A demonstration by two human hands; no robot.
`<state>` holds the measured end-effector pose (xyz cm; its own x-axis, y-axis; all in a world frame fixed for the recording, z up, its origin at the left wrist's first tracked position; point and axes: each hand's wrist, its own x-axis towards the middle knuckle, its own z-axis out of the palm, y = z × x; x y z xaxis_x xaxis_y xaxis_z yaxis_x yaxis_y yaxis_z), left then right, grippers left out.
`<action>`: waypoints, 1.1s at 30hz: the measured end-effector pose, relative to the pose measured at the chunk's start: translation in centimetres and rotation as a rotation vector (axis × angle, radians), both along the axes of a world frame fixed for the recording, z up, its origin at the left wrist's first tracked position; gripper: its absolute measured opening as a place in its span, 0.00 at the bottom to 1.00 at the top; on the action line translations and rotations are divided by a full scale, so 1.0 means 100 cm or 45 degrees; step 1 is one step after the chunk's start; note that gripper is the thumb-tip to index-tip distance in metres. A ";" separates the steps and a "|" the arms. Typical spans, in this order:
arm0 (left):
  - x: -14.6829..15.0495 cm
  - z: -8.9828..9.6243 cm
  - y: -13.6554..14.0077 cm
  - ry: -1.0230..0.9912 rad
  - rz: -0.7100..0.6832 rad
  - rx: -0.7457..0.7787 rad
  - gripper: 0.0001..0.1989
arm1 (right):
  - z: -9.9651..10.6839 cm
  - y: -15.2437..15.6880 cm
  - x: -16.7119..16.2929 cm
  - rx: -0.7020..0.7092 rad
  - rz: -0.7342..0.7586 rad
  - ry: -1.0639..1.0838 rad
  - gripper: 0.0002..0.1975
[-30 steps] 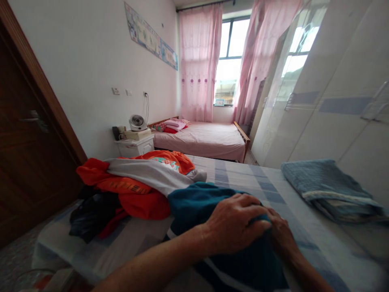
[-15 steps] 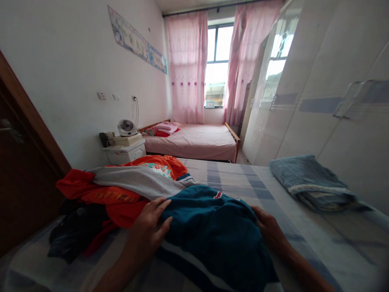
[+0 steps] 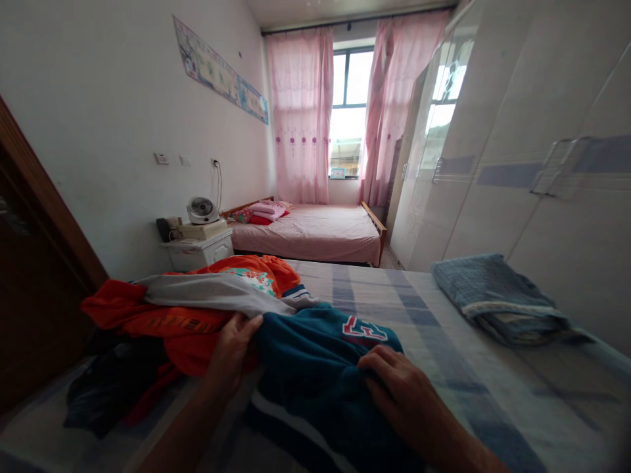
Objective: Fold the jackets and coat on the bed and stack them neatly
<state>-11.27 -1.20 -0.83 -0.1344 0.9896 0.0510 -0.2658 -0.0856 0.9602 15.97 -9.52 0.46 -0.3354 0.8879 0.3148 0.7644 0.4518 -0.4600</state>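
A teal jacket (image 3: 305, 368) with a red-and-white letter patch and a pale stripe lies rumpled on the bed in front of me. At its left edge, my left hand (image 3: 234, 348) is closed, thumb and fingers pinching the cloth. My right hand (image 3: 394, 378) rests on the jacket just below the patch, its fingers curled into the fabric. A grey sleeve (image 3: 207, 291) with a striped cuff stretches left from the jacket across an orange garment (image 3: 192, 328). Whether the sleeve belongs to the jacket, I cannot tell.
Dark clothing (image 3: 113, 381) lies at the lower left. A folded blue blanket (image 3: 497, 295) sits on the right of the checked bed sheet (image 3: 414, 309). Beyond are a nightstand (image 3: 197, 253) with a fan (image 3: 202, 210), a pink bed (image 3: 315, 230) and a white wardrobe (image 3: 522, 118).
My right hand has moved from the jacket's right edge leftward onto its front, and the letter patch shows more fully. My left hand has shifted slightly left and now pinches the edge.
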 end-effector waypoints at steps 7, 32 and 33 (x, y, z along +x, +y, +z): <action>0.125 0.099 0.067 0.523 -0.346 0.740 0.16 | -0.013 -0.009 0.041 0.039 -0.338 0.387 0.08; 0.075 -0.022 -0.007 1.152 -0.674 0.735 0.25 | -0.034 -0.022 0.002 0.558 -0.349 -0.427 0.38; 0.083 -0.023 -0.012 1.175 -0.717 0.782 0.29 | -0.037 -0.015 0.001 0.543 -0.420 -0.435 0.35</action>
<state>-2.97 -2.39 -3.15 0.6329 0.6771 0.3756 0.3417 -0.6795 0.6492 16.08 -11.01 -3.23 -0.2093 0.7820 0.5871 0.9664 0.2570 0.0023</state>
